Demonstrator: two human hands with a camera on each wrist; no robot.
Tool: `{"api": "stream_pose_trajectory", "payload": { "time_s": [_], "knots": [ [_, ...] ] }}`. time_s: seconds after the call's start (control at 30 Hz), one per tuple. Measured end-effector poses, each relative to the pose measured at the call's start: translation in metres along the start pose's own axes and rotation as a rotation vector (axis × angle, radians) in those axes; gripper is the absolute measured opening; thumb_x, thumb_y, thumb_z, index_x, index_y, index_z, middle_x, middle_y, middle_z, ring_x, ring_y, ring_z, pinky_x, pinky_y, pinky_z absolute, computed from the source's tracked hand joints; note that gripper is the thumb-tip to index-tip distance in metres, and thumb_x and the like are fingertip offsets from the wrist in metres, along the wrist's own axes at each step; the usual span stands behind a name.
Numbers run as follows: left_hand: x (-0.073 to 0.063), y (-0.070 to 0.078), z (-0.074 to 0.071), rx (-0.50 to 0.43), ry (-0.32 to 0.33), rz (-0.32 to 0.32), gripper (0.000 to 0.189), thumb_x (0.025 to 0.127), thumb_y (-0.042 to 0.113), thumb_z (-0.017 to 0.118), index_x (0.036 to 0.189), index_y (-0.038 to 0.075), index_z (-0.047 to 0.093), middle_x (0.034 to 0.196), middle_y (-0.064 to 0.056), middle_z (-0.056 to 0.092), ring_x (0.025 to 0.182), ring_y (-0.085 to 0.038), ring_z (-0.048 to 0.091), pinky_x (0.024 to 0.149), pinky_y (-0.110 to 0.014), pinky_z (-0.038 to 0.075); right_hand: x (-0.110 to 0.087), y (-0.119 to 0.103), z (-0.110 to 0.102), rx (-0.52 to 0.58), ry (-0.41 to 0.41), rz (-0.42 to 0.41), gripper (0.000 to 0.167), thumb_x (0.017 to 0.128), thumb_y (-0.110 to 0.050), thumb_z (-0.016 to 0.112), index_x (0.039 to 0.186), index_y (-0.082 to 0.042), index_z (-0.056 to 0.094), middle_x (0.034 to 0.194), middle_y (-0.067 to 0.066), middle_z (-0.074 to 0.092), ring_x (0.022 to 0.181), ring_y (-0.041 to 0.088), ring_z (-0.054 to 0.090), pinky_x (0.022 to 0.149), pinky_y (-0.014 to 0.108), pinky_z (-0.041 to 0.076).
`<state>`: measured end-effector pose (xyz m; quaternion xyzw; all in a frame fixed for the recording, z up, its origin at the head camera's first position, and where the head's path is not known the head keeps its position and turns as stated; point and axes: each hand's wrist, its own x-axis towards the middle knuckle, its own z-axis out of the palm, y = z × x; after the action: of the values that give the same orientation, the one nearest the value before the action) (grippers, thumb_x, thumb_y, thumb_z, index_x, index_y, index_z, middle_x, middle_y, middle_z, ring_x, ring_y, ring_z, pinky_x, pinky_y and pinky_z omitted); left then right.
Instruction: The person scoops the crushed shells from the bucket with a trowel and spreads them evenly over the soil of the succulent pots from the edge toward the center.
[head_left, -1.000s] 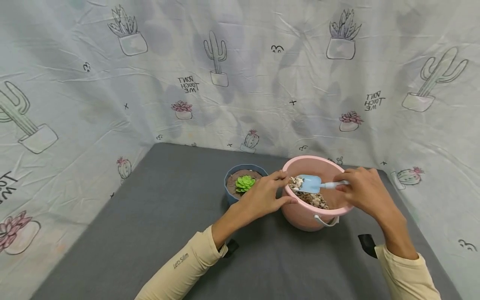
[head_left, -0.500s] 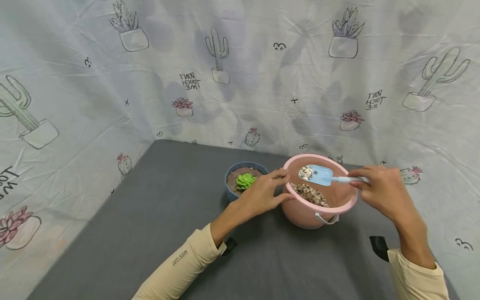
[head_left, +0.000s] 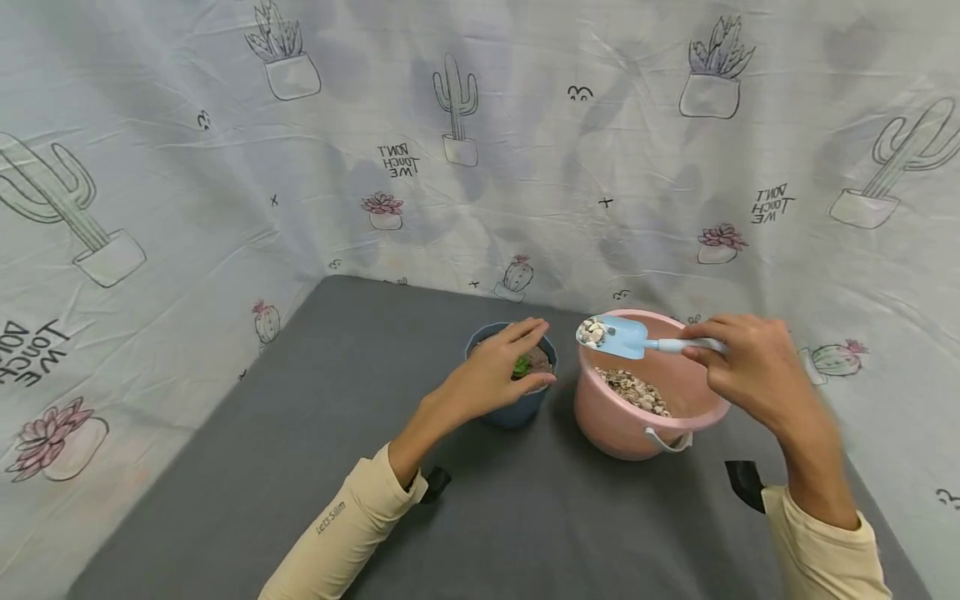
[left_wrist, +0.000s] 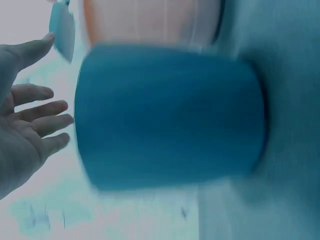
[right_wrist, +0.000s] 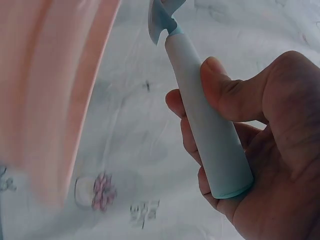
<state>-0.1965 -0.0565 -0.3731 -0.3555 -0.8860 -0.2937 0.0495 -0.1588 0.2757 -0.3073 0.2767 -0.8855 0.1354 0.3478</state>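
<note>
My right hand [head_left: 757, 367] grips the pale handle of a light blue hand trowel [head_left: 624, 337], thumb along one side and fingers round the other in the right wrist view. Small whitish pebbles [head_left: 592, 332] lie on the blade's tip, which is over the left rim of a pink bucket [head_left: 613, 400]. More mixed pebbles [head_left: 633, 390] cover the bucket's bottom. Over the blue flower pot [head_left: 517, 410] my left hand [head_left: 487, 375] is spread, fingers straight and holding nothing. It partly hides the green succulent [head_left: 521, 365] and brown soil [head_left: 538, 360] in the pot.
The pot and bucket stand side by side on a grey cloth-covered table [head_left: 300, 400], with a narrow gap between them. A white bail handle [head_left: 671, 443] hangs at the bucket's front. Cactus-printed fabric [head_left: 525, 183] walls the table's back and sides.
My left hand has left the bucket's rim and moved left over the pot. The trowel has risen from the pebbles with a load and swung left to the bucket's rim.
</note>
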Motion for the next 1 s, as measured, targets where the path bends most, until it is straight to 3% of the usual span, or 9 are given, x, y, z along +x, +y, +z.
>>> {"api": "stream_pose_trajectory", "payload": {
  "time_s": [0.17,0.3,0.43,0.53,0.63,0.7,0.77,0.87,1.0],
  "knots": [
    [-0.022,-0.028,-0.023,-0.001,-0.071,-0.191,0.100,0.094,0.049,0.075,0.167,0.008,0.021,0.175,-0.013,0.023,0.160,-0.034,0.030,0.126,-0.056,0.035,0.019,-0.020,0.017,0.030,-0.008,-0.039,0.020,0.070,0.006,0.087,0.084,-0.008,0.083,0.073,0.001,0.076,0.059,0.010,0.049,0.055,0.021,0.033],
    [-0.036,-0.047,-0.027,-0.038,-0.161,-0.313,0.118,0.088,0.054,0.080,0.169,0.008,0.007,0.178,-0.011,0.010,0.163,-0.033,0.022,0.128,-0.057,0.031,0.034,-0.039,0.035,0.035,-0.074,-0.038,0.022,0.075,0.001,0.087,0.089,-0.015,0.085,0.076,-0.002,0.077,0.060,0.012,0.052,0.061,0.028,0.032],
    [-0.038,-0.053,-0.024,-0.071,-0.174,-0.331,0.124,0.084,0.053,0.084,0.169,0.008,0.006,0.178,-0.012,0.009,0.147,-0.036,0.051,0.125,-0.053,0.038,0.049,-0.060,0.051,0.040,-0.206,0.011,0.017,0.081,-0.003,0.085,0.091,-0.016,0.084,0.083,0.000,0.078,0.076,0.022,0.064,0.071,0.041,0.034],
    [-0.037,-0.053,-0.023,-0.090,-0.181,-0.322,0.126,0.083,0.051,0.086,0.169,0.007,0.005,0.176,-0.016,0.018,0.114,-0.033,0.073,0.119,-0.049,0.046,0.059,-0.073,0.063,0.000,-0.298,0.007,0.012,0.085,-0.005,0.082,0.094,-0.014,0.083,0.088,0.003,0.077,0.084,0.028,0.065,0.075,0.047,0.036],
    [-0.034,-0.051,-0.022,-0.089,-0.197,-0.330,0.128,0.081,0.050,0.087,0.169,0.007,0.004,0.154,-0.025,0.053,0.094,-0.027,0.078,0.111,-0.046,0.052,0.067,-0.082,0.072,-0.065,-0.360,-0.031,0.013,0.087,-0.006,0.080,0.097,-0.014,0.083,0.090,0.004,0.076,0.083,0.028,0.062,0.079,0.048,0.038],
    [-0.033,-0.050,-0.023,-0.086,-0.202,-0.342,0.129,0.081,0.050,0.088,0.169,0.007,0.004,0.122,-0.026,0.072,0.079,-0.025,0.076,0.101,-0.044,0.056,0.072,-0.088,0.077,-0.123,-0.382,-0.072,0.013,0.088,-0.009,0.080,0.098,-0.016,0.083,0.089,0.004,0.075,0.081,0.028,0.060,0.080,0.048,0.040],
    [-0.033,-0.050,-0.023,-0.080,-0.204,-0.354,0.130,0.080,0.051,0.088,0.169,0.008,0.004,0.087,-0.021,0.072,0.073,-0.023,0.074,0.091,-0.041,0.057,0.077,-0.093,0.079,-0.162,-0.394,-0.100,0.014,0.086,-0.009,0.082,0.098,-0.016,0.083,0.087,0.004,0.072,0.081,0.027,0.058,0.081,0.047,0.040],
    [-0.033,-0.051,-0.022,-0.075,-0.202,-0.367,0.130,0.080,0.053,0.087,0.169,0.009,0.004,0.065,-0.012,0.064,0.067,-0.020,0.070,0.082,-0.039,0.056,0.083,-0.100,0.079,-0.213,-0.390,-0.146,0.015,0.085,-0.009,0.084,0.097,-0.016,0.084,0.084,0.003,0.069,0.080,0.026,0.055,0.081,0.046,0.039],
    [-0.033,-0.052,-0.023,-0.052,-0.191,-0.372,0.130,0.079,0.056,0.087,0.170,0.011,0.007,0.057,-0.002,0.056,0.065,-0.013,0.066,0.076,-0.034,0.054,0.088,-0.106,0.077,-0.266,-0.356,-0.203,0.014,0.081,-0.009,0.088,0.092,-0.015,0.083,0.080,0.004,0.065,0.079,0.026,0.053,0.082,0.045,0.040]
  ]
}}
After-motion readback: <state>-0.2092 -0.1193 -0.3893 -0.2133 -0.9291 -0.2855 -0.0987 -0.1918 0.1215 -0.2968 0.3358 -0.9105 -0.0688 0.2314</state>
